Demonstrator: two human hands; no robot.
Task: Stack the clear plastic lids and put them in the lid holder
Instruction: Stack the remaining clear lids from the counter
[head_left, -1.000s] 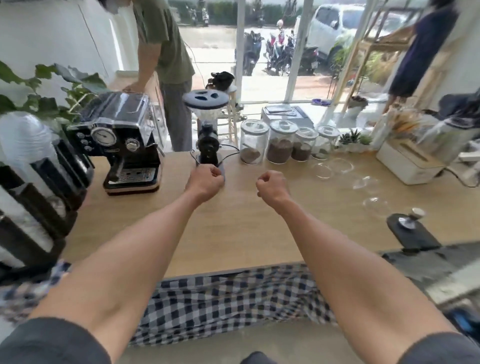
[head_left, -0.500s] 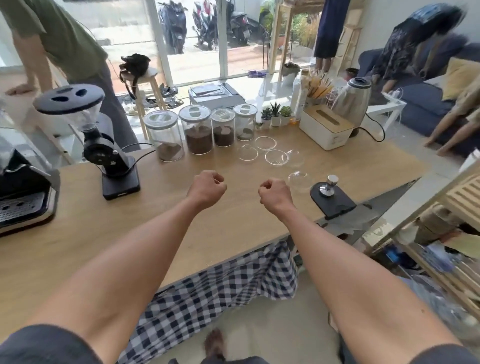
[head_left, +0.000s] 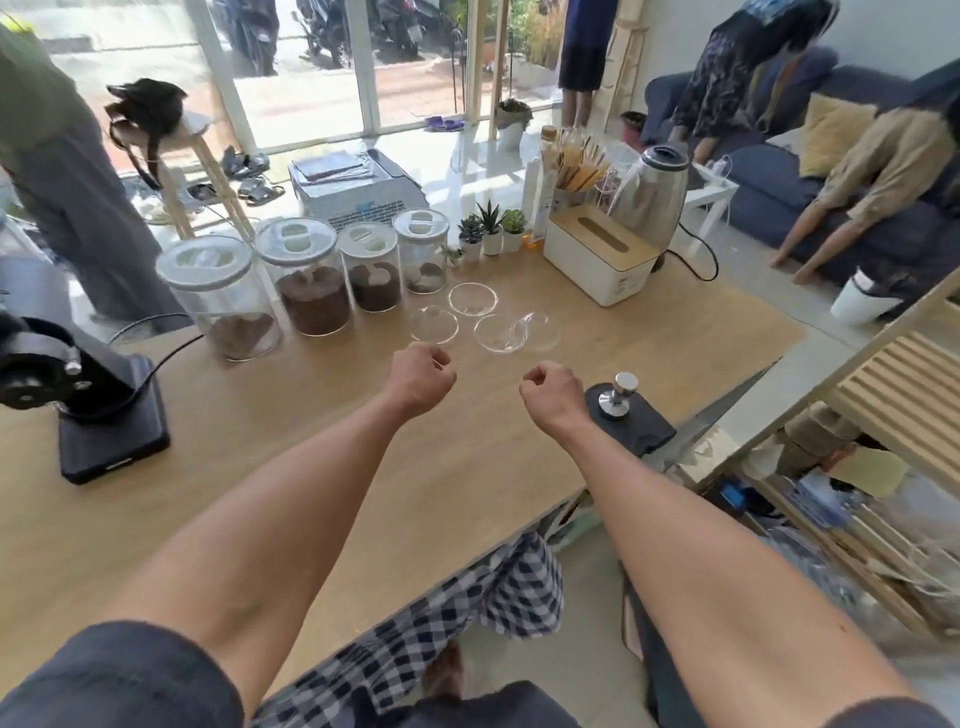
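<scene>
Sunlit room behind a pale wooden bench (head_left: 249, 467): glass doors along the far side, a blue sofa (head_left: 779, 197) off to the right, slatted wooden shelving (head_left: 883, 395) past the bench's right edge. Standing along the far edge, four lidded jars (head_left: 306, 275) of dark grounds in a row, then three small potted succulents (head_left: 491, 231), a white tissue box (head_left: 602, 254) and a steel kettle (head_left: 649, 197) toward the far right corner. Black grinder base (head_left: 111, 431) near the left edge, its top cut off by the frame. Black mat with a steel tamper (head_left: 618, 397) upright on it at the right edge.

Four clear plastic lids (head_left: 472, 300) lying flat on the bench just in front of the jars, round, so no long axis to speak of; domes or rims facing up cannot be told through the glare. Two nearer ones touching or overlapping, hard to separate; outlines of all four faint against the wood. No lid holder made out.

Left hand (head_left: 421, 382) and right hand (head_left: 553, 392) held out above the bench middle, apart from each other, just short of the lids, fingers (head_left: 441, 358) curled into fists, gripping nothing. Checked cloth (head_left: 467, 613) hanging below the near edge.
</scene>
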